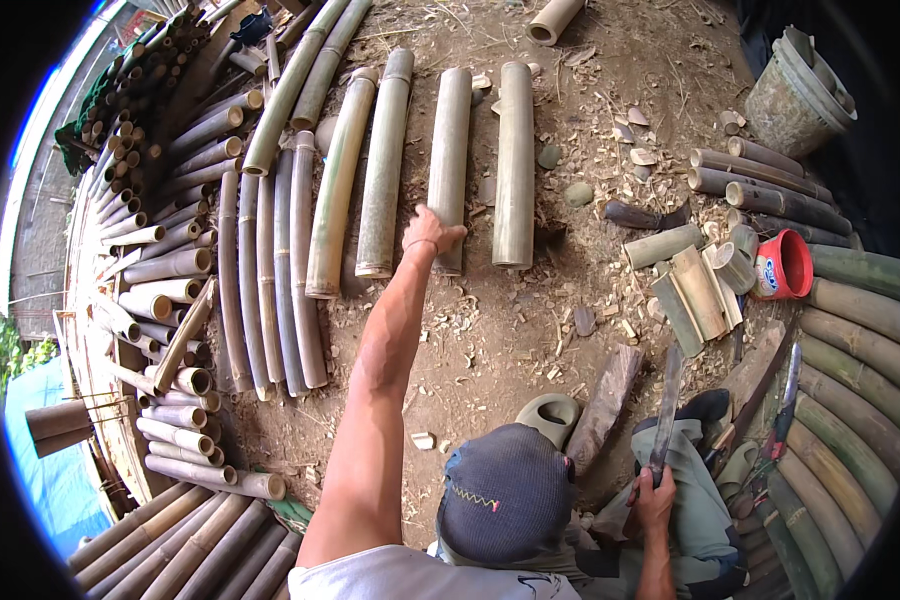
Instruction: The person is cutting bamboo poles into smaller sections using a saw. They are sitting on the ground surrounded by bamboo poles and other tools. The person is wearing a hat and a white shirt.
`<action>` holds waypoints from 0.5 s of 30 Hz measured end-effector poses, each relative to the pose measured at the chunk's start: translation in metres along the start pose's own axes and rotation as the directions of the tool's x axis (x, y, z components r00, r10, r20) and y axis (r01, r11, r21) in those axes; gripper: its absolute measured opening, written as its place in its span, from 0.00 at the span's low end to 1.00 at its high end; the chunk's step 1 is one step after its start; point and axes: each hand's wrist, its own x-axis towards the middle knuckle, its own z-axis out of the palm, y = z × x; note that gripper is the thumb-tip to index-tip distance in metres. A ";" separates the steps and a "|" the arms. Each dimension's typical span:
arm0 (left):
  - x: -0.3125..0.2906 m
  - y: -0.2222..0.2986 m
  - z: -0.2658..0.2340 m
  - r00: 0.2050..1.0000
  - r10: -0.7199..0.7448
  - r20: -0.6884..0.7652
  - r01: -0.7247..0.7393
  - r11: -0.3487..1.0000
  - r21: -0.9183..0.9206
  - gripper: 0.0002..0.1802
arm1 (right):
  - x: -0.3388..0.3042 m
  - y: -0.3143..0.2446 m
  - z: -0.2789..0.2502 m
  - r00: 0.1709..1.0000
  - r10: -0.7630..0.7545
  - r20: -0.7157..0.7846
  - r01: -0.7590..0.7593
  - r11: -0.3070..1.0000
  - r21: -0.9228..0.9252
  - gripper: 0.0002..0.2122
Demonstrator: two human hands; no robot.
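My left arm reaches forward, and my left hand [428, 234] lies across the near end of a thick cut bamboo section [451, 140], the thumb on its right side. The far side of that grip is hidden. On the ground, one bamboo section [514, 165] lies to its right, and two more, a pale section [385, 165] and a greenish section [341, 185], lie to its left. Low on the right, my right hand [653, 497] is closed round the handle of a machete [666, 410], whose blade points away from me.
Bamboo is stacked at left [175, 265], with thinner poles [265, 280] beside it. At right are a red tub [785, 265], split bamboo pieces [697, 295], a dirty bucket [798, 98], a second blade [792, 375] and green bamboo poles [855, 400]. Chips litter the ground. A dark cap [507, 495] blocks the lower middle.
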 end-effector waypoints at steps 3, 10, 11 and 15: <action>-0.021 -0.036 0.015 0.994 0.056 0.098 -0.047 0.995 -0.085 0.48 | -0.002 -0.009 0.005 0.999 0.023 -0.031 -0.022 0.999 0.029 0.10; -0.196 -0.197 0.017 0.607 0.099 0.789 -0.363 0.917 0.164 0.26 | -0.009 -0.004 -0.001 0.997 -0.021 -0.071 0.021 1.000 0.010 0.11; -0.229 -0.186 0.002 0.610 -0.017 0.792 -0.302 0.919 0.252 0.28 | -0.009 -0.001 -0.005 0.997 -0.007 -0.070 0.007 1.000 0.005 0.11; -0.270 -0.177 0.008 0.924 0.049 0.379 -0.060 0.998 0.018 0.51 | 0.008 0.016 -0.003 0.984 -0.163 -0.073 0.124 0.918 -0.376 0.12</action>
